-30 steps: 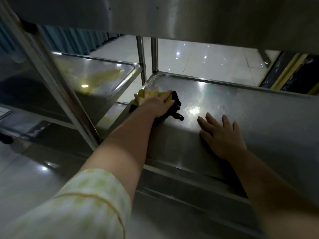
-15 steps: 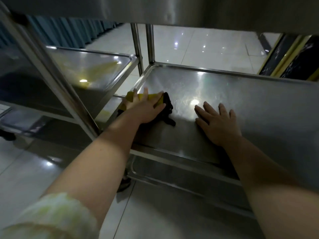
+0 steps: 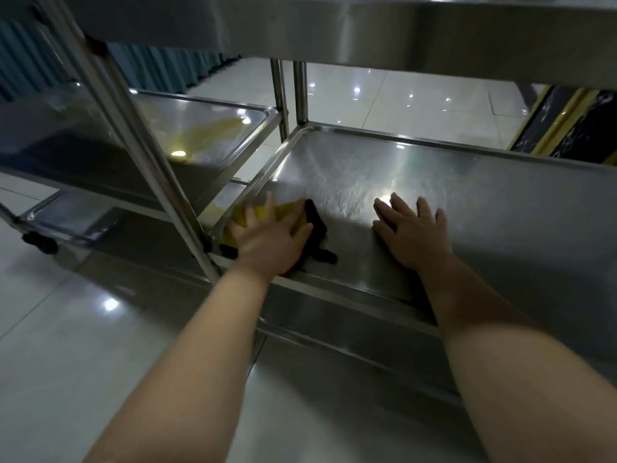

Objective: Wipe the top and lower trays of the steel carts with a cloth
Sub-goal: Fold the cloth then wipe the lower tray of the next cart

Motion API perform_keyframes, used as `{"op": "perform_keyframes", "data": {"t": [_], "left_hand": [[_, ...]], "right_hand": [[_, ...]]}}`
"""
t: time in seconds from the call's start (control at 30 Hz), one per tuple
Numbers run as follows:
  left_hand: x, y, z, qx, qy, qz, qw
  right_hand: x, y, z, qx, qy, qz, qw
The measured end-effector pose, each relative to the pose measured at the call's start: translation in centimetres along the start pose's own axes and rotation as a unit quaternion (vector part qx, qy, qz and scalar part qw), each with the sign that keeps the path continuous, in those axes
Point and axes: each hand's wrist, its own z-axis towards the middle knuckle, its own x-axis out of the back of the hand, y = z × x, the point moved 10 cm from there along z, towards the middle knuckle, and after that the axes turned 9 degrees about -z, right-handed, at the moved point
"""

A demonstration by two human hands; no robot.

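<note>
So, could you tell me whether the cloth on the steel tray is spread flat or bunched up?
Bunched up: the yellow and black cloth lies crumpled under the left hand, a black end trailing out.

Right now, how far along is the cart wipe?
Done: wipe streaks cover the far-left part of the tray. In hand: the left hand presses the cloth at its near-left corner; the right hand rests flat on it. Left: its right side shows no streaks, and the neighbour cart's tray carries a yellowish smear.
</note>
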Motion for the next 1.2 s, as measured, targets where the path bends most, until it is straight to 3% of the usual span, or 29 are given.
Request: {"op": "perform_keyframes", "data": {"t": [0.1, 0.17, 0.33, 0.4, 0.5, 0.6, 0.67, 0.77, 0.9, 1.0, 1.07, 1.13, 1.2], "left_hand": [[-1.9, 7.3, -5.1, -0.124, -0.024, 0.011, 0.992], [-1.7, 7.0, -6.3, -0.169, -0.029, 0.010, 0.985], [0.4, -3.3, -3.2, 0.023, -0.034, 0.046, 0.998], [-0.7, 1.2, -4.0, 0.000, -0.036, 0.063, 0.997], [-2.7, 10.2, -6.9, -0.099, -0.034, 0.037, 0.994], [-2.3, 10.1, -7.0, -0.132, -0.017, 0.012, 0.991], [-1.8, 7.3, -6.3, -0.113, -0.010, 0.003, 0.994], [-1.6, 4.7, -5.7, -0.054, 0.006, 0.002, 0.999], [-3.0, 10.3, -5.6, 0.047, 0.002, -0.015, 0.999], [-5.6, 22.8, -8.9, -0.100, -0.039, -0.032, 0.994], [-6.9, 27.0, -11.6, -0.188, -0.064, -0.024, 0.980], [-6.7, 24.9, -10.5, -0.222, -0.045, -0.030, 0.973], [-5.1, 19.5, -7.2, -0.200, 0.005, -0.013, 0.980]], "right_hand": [[-0.1, 0.7, -0.3, 0.006, -0.002, 0.009, 1.000], [-0.2, 0.9, -0.6, 0.016, -0.004, 0.018, 1.000], [0.3, 0.8, -1.1, 0.012, 0.005, 0.037, 0.999], [0.5, 0.4, -1.2, 0.018, 0.010, 0.040, 0.999], [1.4, 1.3, -1.7, 0.035, 0.014, 0.108, 0.993], [2.8, 6.3, -3.8, 0.022, 0.022, 0.082, 0.996], [2.3, 11.8, -6.3, -0.011, 0.015, 0.015, 1.000], [-0.8, 18.7, -10.4, -0.087, -0.063, -0.005, 0.994], [-2.4, 19.6, -11.9, -0.122, -0.070, -0.014, 0.990], [-2.2, 19.9, -11.7, -0.126, -0.061, -0.008, 0.990], [-2.3, 20.3, -11.7, -0.120, -0.058, -0.009, 0.991], [-2.2, 20.4, -11.8, -0.114, -0.055, 0.002, 0.992], [-2.1, 20.2, -11.8, -0.118, -0.052, 0.006, 0.992]]}}
